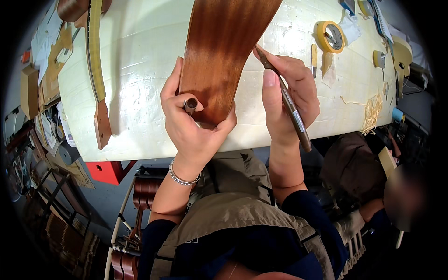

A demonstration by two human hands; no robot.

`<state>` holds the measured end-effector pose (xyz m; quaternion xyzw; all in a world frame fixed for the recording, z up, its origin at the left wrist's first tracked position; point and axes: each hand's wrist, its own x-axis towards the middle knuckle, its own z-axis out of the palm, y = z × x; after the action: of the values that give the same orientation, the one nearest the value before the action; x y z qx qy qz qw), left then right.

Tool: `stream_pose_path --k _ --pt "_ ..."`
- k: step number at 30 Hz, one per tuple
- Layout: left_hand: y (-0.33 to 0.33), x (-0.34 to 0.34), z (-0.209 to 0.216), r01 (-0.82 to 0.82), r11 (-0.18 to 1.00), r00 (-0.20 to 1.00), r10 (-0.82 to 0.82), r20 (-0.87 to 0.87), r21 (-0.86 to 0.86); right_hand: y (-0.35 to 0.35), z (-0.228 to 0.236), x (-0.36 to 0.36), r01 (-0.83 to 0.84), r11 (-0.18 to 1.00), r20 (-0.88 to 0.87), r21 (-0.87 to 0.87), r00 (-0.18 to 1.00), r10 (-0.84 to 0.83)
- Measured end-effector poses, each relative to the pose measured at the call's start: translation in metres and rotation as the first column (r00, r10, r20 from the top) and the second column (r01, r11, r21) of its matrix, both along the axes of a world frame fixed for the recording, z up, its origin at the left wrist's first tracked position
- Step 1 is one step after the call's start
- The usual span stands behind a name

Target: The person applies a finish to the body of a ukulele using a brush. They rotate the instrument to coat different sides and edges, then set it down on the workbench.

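Note:
A glossy reddish-brown wooden guitar body (214, 60), its curved side turned up, stands over the table's near part; its far end runs out of the picture. My left hand (191, 121) is closed round its near end. Tucked between the fingers of that same hand is a dark brown pen cap (190, 105). In a pinch grip my right hand (291, 95) has a brown marker pen (290, 106), slanting down to the right. The marker's tip meets the body's right edge, near its waist. Part of the near end is hidden behind my left fingers.
The table (140, 93) has a pale, shiny cover. Left lies an instrument neck (94, 60) with yellow tape along it. To the right are a yellow tape roll (330, 37), a small knife-like tool (314, 60) and a raffia-like bundle (372, 114). A co-worker (354, 163) sits at right.

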<state>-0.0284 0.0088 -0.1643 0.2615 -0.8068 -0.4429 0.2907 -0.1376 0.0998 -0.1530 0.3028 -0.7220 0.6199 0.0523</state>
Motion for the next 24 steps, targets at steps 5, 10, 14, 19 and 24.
stream_pose_path --k 5,10,14,19,24 --pt "-0.0012 -0.0004 -0.0013 0.002 1.0 1.0 -0.003 -0.025 -0.021 -0.003 0.003 -0.0042 0.013 1.0 -0.038 0.001 0.999 -0.013" --pt "-0.0026 -0.0009 -0.0028 -0.01 0.998 0.999 0.007 -0.038 -0.055 0.0 0.0009 0.0004 0.005 1.0 -0.01 0.022 1.0 -0.005" --pt "-0.0021 0.0005 -0.0037 -0.008 0.999 0.999 0.007 -0.045 -0.038 0.0034 -0.002 0.0049 -0.02 0.998 -0.021 0.067 1.0 0.021" --pt "-0.0017 0.0001 -0.0011 -0.006 0.999 1.0 0.005 -0.027 -0.042 0.0015 -0.0022 0.0022 -0.009 1.0 -0.028 0.03 1.0 0.01" --pt "-0.0026 0.0 -0.0023 -0.003 0.999 0.999 0.001 -0.034 -0.054 0.0019 -0.0027 0.0023 -0.003 0.999 -0.028 0.042 1.0 0.004"
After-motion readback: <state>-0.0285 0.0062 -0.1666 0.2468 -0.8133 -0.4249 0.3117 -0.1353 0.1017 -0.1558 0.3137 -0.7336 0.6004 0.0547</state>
